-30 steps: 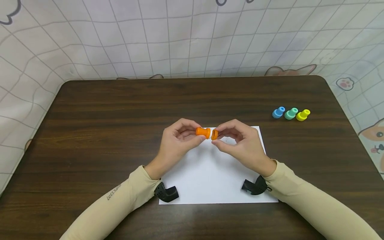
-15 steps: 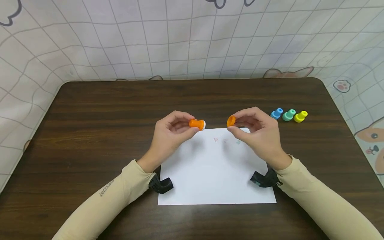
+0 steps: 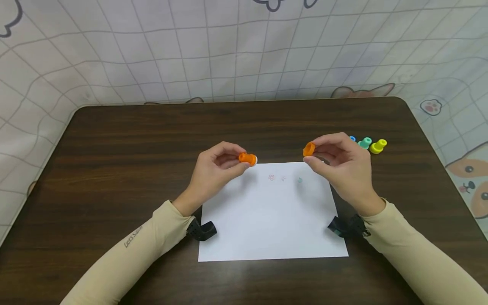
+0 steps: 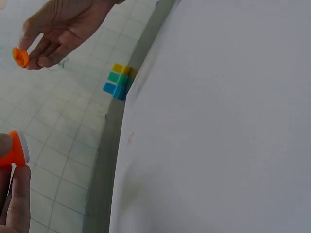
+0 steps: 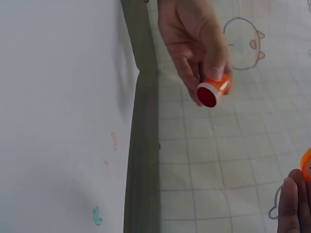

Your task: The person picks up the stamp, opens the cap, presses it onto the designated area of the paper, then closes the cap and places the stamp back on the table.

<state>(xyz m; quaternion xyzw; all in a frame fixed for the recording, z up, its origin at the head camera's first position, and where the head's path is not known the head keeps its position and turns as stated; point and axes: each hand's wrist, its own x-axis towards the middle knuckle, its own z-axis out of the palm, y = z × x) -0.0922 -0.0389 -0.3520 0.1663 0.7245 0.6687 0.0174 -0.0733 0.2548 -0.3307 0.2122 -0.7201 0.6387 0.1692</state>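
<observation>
My left hand (image 3: pixel 214 173) pinches an orange self-inking stamp (image 3: pixel 248 159) between thumb and fingers, over the far left part of a white sheet of paper (image 3: pixel 272 224). In the right wrist view its white-ringed end shows a dark red stamping face (image 5: pixel 207 97). My right hand (image 3: pixel 346 169) pinches the round orange cap (image 3: pixel 309 149) by its edge, off to the right and apart from the stamp. Near the sheet's far edge are a small red flower print (image 3: pixel 271 177), a faint reddish print (image 3: pixel 283 178) and a green curved print (image 3: pixel 300 180).
Beyond my right hand stand a blue stamp (image 3: pixel 352 138), partly hidden by that hand, a teal stamp (image 3: pixel 364 143) and a yellow stamp (image 3: pixel 378 146). All are on the dark wooden table (image 3: pixel 133 140). A grid-patterned cloth (image 3: pixel 228 51) hangs behind it.
The cap has come away from the stamp. My right hand has carried it up and right; my left hand has drawn back left with the stamp. The prints have come into sight.
</observation>
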